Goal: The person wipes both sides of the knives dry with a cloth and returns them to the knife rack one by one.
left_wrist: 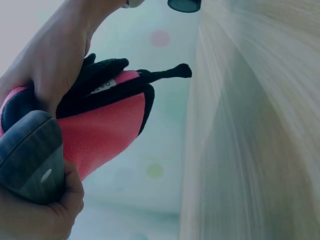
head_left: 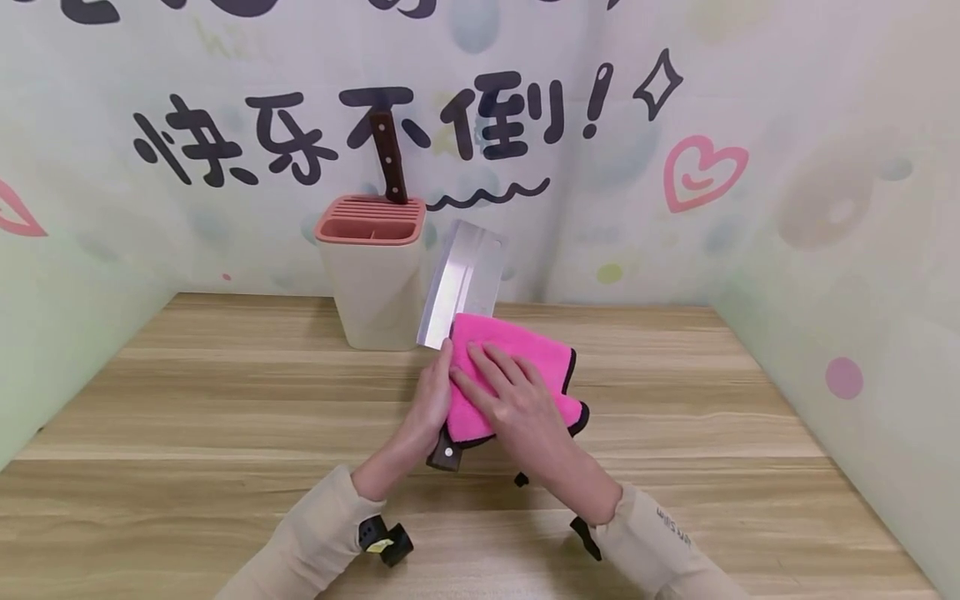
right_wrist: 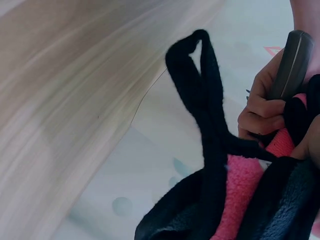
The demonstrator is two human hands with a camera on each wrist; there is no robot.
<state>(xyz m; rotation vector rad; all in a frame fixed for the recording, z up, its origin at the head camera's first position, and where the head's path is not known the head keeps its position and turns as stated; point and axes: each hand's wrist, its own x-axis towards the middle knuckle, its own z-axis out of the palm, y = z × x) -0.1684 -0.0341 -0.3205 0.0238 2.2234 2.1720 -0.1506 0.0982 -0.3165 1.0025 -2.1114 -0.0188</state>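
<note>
My left hand (head_left: pixel 429 402) grips the dark handle (head_left: pixel 444 457) of a cleaver, whose broad steel blade (head_left: pixel 467 275) points up and away from me. A pink cloth (head_left: pixel 528 343) with black edging lies over the lower part of the cleaver. My right hand (head_left: pixel 521 410) holds the cloth, its fingers lying across the top. From the left wrist view, the right thumb is on the cloth's underside, and the handle's butt (left_wrist: pixel 32 160) sits in the left hand. A black loop (right_wrist: pixel 197 75) hangs off the cloth in the right wrist view. Cloth hides part of the cleaver.
A white knife holder (head_left: pixel 378 292) with a pink slotted top stands just left of the blade. Another knife's brown handle (head_left: pixel 387 158) sticks up from it. Patterned walls enclose the wooden table (head_left: pixel 225 400) at the back and sides.
</note>
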